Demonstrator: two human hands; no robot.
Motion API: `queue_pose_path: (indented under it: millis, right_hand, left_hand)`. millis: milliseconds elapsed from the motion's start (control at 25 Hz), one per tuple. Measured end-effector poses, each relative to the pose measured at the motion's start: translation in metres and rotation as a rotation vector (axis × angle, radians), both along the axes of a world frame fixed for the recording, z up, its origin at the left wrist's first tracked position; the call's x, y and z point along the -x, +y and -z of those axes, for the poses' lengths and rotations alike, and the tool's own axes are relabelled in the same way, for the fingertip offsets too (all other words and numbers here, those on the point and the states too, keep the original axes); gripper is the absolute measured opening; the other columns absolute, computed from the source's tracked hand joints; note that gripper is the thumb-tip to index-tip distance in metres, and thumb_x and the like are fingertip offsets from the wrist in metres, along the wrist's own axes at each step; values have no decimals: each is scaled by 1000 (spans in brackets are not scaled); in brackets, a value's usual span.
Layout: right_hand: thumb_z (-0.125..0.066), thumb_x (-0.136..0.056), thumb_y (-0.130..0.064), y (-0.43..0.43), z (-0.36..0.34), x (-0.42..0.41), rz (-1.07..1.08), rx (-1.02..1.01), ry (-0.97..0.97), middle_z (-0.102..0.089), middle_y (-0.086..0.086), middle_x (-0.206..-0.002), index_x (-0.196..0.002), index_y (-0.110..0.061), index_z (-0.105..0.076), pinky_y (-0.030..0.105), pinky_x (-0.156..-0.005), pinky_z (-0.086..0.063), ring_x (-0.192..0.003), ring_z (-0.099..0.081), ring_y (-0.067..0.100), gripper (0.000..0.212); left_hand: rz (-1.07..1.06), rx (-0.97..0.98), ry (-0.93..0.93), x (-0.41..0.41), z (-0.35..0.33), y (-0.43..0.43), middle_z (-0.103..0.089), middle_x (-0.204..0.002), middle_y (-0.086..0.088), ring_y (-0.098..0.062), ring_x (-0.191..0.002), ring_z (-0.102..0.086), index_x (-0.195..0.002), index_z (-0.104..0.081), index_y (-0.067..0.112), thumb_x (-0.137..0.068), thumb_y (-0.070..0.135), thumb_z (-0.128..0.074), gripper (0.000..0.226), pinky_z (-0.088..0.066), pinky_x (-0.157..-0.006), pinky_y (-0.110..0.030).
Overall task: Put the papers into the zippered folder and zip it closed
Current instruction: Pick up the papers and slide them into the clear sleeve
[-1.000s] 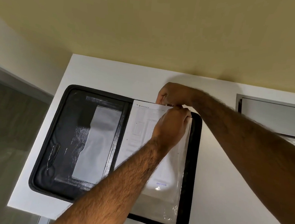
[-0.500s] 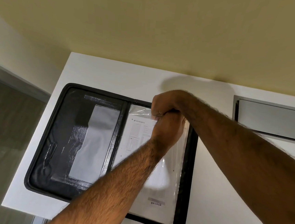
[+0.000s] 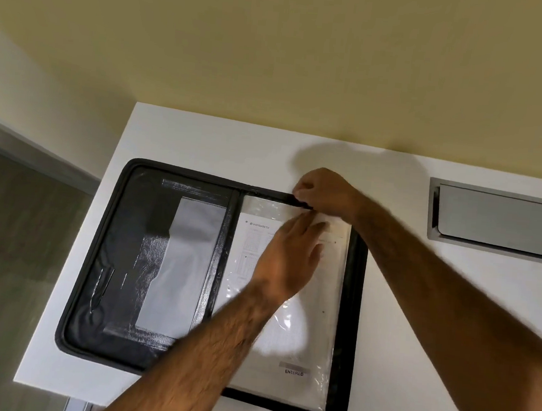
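A black zippered folder (image 3: 102,246) lies wide open on the white table. Its right half holds a clear plastic sleeve with white printed papers (image 3: 304,339) inside; the word ENTERED shows near the bottom. A grey sheet sits in the pocket of the left half. My left hand (image 3: 288,256) rests flat on the papers, fingers spread and slightly blurred. At the far edge of the right half, my right hand (image 3: 323,190) pinches the top of the sleeve or folder rim with closed fingers.
The white table (image 3: 203,140) ends at its left edge near the folder, with dark floor beyond. A grey metal cable hatch (image 3: 504,222) is set into the table at the right. A yellowish wall stands behind.
The papers have slid down fully into the sleeve. My left hand has let go of the top edge and now lies flat on the sheet; my right hand stays at the top edge.
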State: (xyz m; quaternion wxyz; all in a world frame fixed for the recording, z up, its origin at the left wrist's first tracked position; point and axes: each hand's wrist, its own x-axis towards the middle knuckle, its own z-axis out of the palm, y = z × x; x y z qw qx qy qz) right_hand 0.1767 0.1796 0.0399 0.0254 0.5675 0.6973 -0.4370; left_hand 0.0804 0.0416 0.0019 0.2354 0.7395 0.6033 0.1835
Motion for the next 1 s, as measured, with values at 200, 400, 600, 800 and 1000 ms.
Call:
queue_pose_path:
  millis: [200,400,600,800,1000]
  right_hand:
    - [-58,-92,-20,-130,15,-33,449,-275,75,-67,-6,-114,-112,-21,-69,28,-91,-46,-109,-59,13,23]
    - [-58,-93,-18,-228,35,-26,349,-334,-95,-60,-1,-135,-117,-19,-68,33,-109,-41,-131,-48,17,25]
    - [-56,-94,-18,-266,34,-29,350,-307,-211,-44,4,-152,-126,-18,-62,42,-118,-32,-146,-32,24,33]
    - [-54,-94,-20,-299,16,-41,640,-252,-254,-37,7,-154,-135,-20,-53,50,-111,-39,-143,-33,26,41]
    - [-53,-93,-20,-319,14,-58,722,-160,-172,-51,11,-140,-137,-15,-52,49,-103,-46,-127,-48,33,44]
  left_hand:
    - [-173,87,368,68,36,-101,1,-170,-5,-23,-157,2,-161,-13,22,-106,52,-27,64,-9,-127,-45]
    - [-91,158,472,84,43,-125,11,-169,-4,-26,-156,7,-161,1,23,-104,60,-19,71,-2,-123,-45]
    - [-314,160,338,141,12,-124,-20,-166,-6,-26,-154,-14,-155,-31,21,-102,55,-37,63,-5,-126,-45]
    - [-919,247,364,260,-14,-168,-42,-148,-30,-49,-137,-36,-140,-46,1,-93,36,-63,61,-25,-113,-65]
    - [-1252,475,-124,285,-35,-199,-51,-141,-28,-43,-129,-50,-141,-45,-4,-98,36,-58,60,-40,-105,-48]
